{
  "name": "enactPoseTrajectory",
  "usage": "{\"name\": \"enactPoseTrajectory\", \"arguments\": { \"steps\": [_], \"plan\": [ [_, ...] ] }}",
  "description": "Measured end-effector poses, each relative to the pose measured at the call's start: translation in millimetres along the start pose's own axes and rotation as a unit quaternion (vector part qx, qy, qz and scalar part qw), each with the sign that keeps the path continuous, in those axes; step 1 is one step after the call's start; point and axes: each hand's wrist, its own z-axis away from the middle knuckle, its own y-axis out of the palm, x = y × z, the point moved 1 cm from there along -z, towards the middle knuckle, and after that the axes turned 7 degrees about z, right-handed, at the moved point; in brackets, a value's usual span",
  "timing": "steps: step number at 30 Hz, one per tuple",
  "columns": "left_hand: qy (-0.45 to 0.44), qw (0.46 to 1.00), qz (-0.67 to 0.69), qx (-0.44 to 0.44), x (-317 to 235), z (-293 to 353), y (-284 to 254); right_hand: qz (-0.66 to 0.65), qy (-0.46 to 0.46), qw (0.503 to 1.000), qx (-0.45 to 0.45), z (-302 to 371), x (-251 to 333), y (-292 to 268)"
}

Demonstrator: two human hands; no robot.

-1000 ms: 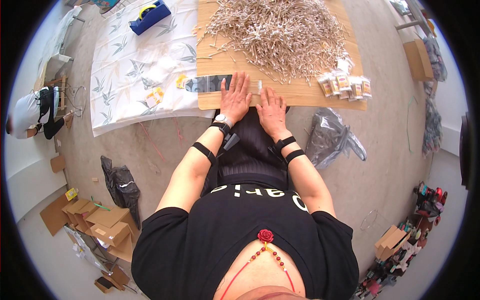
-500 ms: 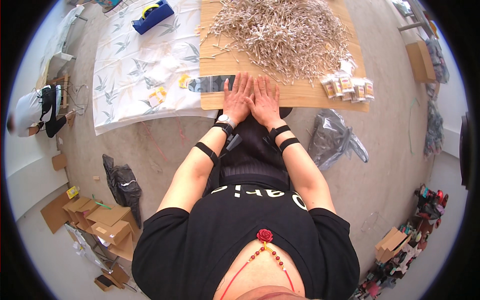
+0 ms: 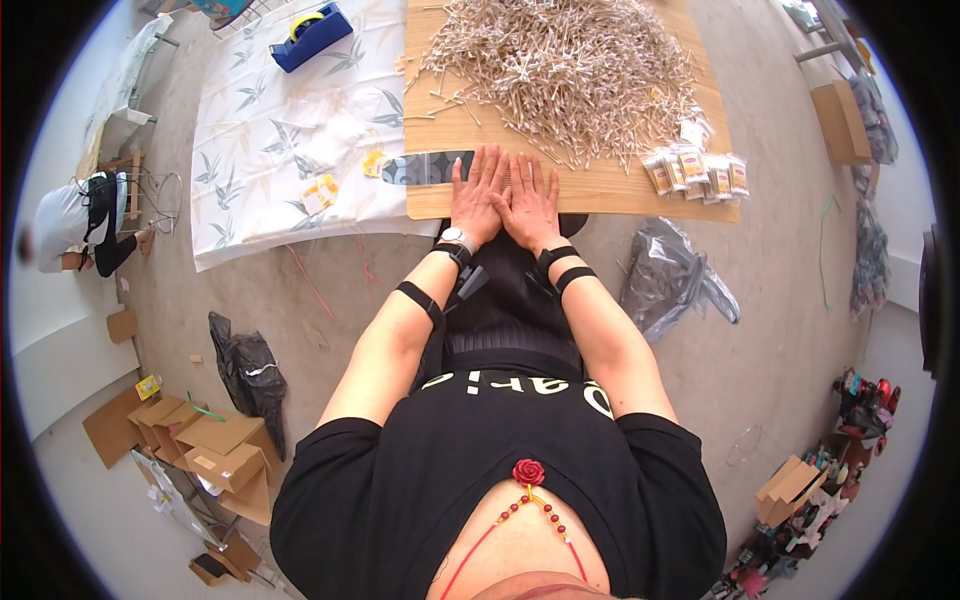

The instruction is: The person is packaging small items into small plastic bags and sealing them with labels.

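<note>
My left hand point(image 3: 478, 197) and my right hand point(image 3: 532, 203) lie side by side, palms down, on the near edge of a wooden table point(image 3: 590, 200). Their fingers stretch forward and the thumbs meet; neither holds anything. Beside the left fingertips is a dark strip with a grey pattern point(image 3: 425, 168), its far end reaching onto the patterned cloth. A large heap of cotton swabs point(image 3: 570, 75) covers the table beyond my hands. To the right of my right hand sit several small clear packets with yellow-and-red labels point(image 3: 692, 168).
On the white leaf-print cloth point(image 3: 230, 190) at left are a blue tape dispenser point(image 3: 312, 38), yellow labels point(image 3: 320, 194) and clear plastic bags point(image 3: 330, 140). A grey plastic bag point(image 3: 670, 280) lies on the floor at right. Cardboard boxes point(image 3: 225, 450) stand lower left. Another person point(image 3: 80, 225) is at far left.
Both hands stay flat in the same place on the table. The whole view has shifted slightly to the right.
</note>
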Motion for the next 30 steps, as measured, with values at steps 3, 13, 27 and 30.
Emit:
{"name": "enactPoseTrajectory", "arguments": {
  "steps": [3,13,27,30],
  "plan": [
    [0.001,1.0,-0.003,0.002,0,-1,1,-0.007,0.002,1.0,-0.003,0,-1,0],
    [0.004,1.0,-0.02,0.004,-3,-2,2,-0.023,0.016,1.0,0.014,-1,-3,-1],
    [-0.051,0.999,-0.001,-0.01,3,16,7,-0.01,0.011,1.0,0.016,0,-1,-3],
    [-0.06,0.998,-0.009,0.025,-1,13,11,-0.019,0.009,1.0,0.022,0,0,-6]
  ]
}}
